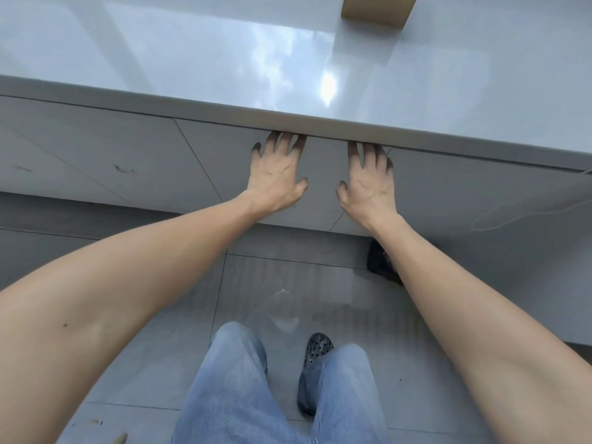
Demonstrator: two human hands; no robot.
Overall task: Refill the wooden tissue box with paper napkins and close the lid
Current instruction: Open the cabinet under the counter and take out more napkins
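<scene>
Both hands reach under the rounded lip of a glossy pale counter — the left hand and right hand lie flat, fingers spread, fingertips hidden beneath the edge, gripping nothing. They press on a smooth grey drawer front. The wooden tissue box, a tan block with squared corners, sits at the counter's far side, cropped by the frame.

Both bare arms reach straight forward, side by side. The left hand and right hand lie palm-down, fingers spread, fingertips tucked under the surface edge, thumbs pointing toward each other, holding nothing.
</scene>
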